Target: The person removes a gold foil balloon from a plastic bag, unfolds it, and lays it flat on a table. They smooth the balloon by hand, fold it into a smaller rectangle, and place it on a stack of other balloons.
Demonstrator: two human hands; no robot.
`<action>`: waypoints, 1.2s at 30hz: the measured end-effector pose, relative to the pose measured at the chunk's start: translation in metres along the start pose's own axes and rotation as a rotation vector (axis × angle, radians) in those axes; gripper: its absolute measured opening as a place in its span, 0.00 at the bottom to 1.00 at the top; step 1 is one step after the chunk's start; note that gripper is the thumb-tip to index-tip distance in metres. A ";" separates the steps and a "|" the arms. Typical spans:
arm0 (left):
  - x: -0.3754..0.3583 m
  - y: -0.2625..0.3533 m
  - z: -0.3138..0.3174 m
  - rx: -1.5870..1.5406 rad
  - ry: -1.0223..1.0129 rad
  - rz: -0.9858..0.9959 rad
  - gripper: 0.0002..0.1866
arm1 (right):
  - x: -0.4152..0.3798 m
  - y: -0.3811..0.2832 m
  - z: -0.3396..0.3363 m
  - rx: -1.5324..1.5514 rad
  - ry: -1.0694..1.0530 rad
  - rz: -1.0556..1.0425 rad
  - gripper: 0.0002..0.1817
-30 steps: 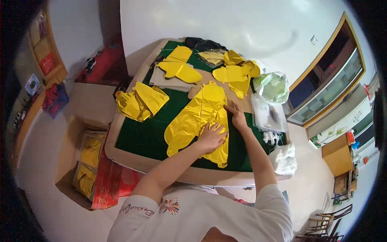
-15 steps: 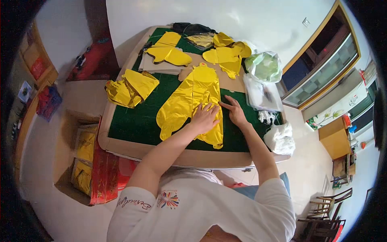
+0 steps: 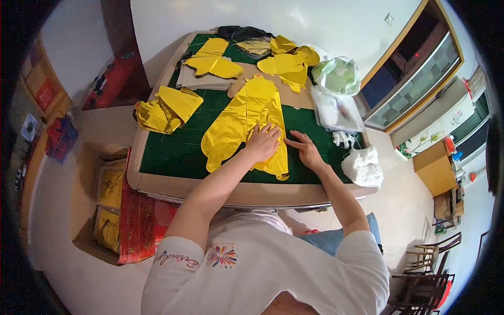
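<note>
A large yellow foil piece (image 3: 226, 131) lies flat on the green mat (image 3: 181, 152), its rounded top pointing away from me. My left hand (image 3: 263, 143) rests on its right half with the fingers spread. At its right edge, my right hand (image 3: 304, 149) lies with fingers apart, the fingertips at the foil's border and the palm over the mat. Left of the piece sits a crumpled, folded yellow foil (image 3: 169, 109). Farther back are a yellow foil shape (image 3: 214, 66) and another folded one (image 3: 286, 64).
At the right are a clear plastic stack (image 3: 337, 109), a greenish-white bag (image 3: 338, 76) and a white bundle (image 3: 362, 167). Black bags (image 3: 249, 34) lie at the back. An open carton (image 3: 126, 210) with packed yellow foils stands on the floor at the left.
The whole view has shifted slightly, so the table sits a little higher. Both hands stay in nearly the same places; the left fingers have moved slightly on the foil.
</note>
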State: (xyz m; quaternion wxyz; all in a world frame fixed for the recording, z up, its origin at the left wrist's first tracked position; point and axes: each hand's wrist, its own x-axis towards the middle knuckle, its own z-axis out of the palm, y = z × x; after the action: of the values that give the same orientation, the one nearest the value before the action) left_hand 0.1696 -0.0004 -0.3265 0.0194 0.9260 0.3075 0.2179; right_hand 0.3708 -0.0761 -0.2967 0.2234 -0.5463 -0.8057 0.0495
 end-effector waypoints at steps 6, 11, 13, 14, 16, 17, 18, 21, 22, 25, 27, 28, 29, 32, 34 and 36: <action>-0.001 0.000 -0.003 -0.044 -0.042 -0.016 0.23 | -0.018 -0.015 -0.007 -0.026 -0.038 -0.044 0.35; -0.001 0.001 -0.007 -0.033 -0.048 -0.008 0.23 | -0.032 -0.029 -0.016 0.011 -0.096 -0.059 0.36; -0.002 0.000 -0.005 -0.027 -0.033 0.003 0.22 | -0.040 -0.033 -0.019 0.028 -0.116 -0.059 0.35; -0.002 0.000 -0.004 -0.022 -0.016 0.006 0.22 | -0.044 -0.035 -0.020 0.044 -0.140 -0.064 0.35; -0.001 0.000 -0.006 -0.034 -0.033 0.004 0.22 | -0.049 -0.039 -0.022 0.047 -0.150 -0.074 0.35; -0.001 0.000 -0.006 -0.045 -0.048 -0.003 0.22 | -0.052 -0.042 -0.024 0.050 -0.164 -0.089 0.35; -0.002 0.000 -0.006 -0.045 -0.050 0.000 0.22 | -0.054 -0.046 -0.026 0.050 -0.162 -0.086 0.35; -0.001 0.000 -0.006 -0.010 -0.021 0.013 0.22 | -0.057 -0.054 -0.032 0.015 -0.174 -0.104 0.36; 0.000 0.001 -0.006 -0.007 -0.039 0.008 0.22 | -0.058 -0.055 -0.033 -0.011 -0.180 -0.139 0.36; 0.001 0.001 -0.005 -0.003 -0.066 -0.002 0.22 | -0.061 -0.062 -0.038 -0.037 -0.187 -0.205 0.35; 0.002 0.000 -0.003 0.001 -0.069 -0.007 0.22 | -0.063 -0.065 -0.041 -0.041 -0.185 -0.239 0.35; 0.001 0.000 -0.003 -0.013 -0.067 -0.008 0.22 | -0.063 -0.065 -0.042 -0.034 -0.215 -0.248 0.34; 0.001 -0.001 -0.003 -0.026 -0.063 -0.011 0.22 | -0.061 -0.064 -0.043 -0.028 -0.244 -0.260 0.33; -0.002 0.001 -0.010 -0.012 -0.084 -0.005 0.22 | -0.036 -0.062 -0.044 0.148 -0.233 -0.030 0.28; 0.002 0.003 -0.009 0.000 -0.126 -0.028 0.23 | -0.005 -0.048 -0.021 0.429 0.025 0.105 0.25; 0.002 0.003 -0.009 0.040 -0.154 -0.042 0.24 | 0.028 -0.042 -0.001 0.713 0.286 0.234 0.22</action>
State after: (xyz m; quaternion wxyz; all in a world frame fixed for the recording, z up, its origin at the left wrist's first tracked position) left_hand 0.1686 -0.0028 -0.3172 0.0291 0.9335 0.3290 0.1397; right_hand 0.3269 -0.0673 -0.2731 0.5015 -0.5238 -0.6314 0.2745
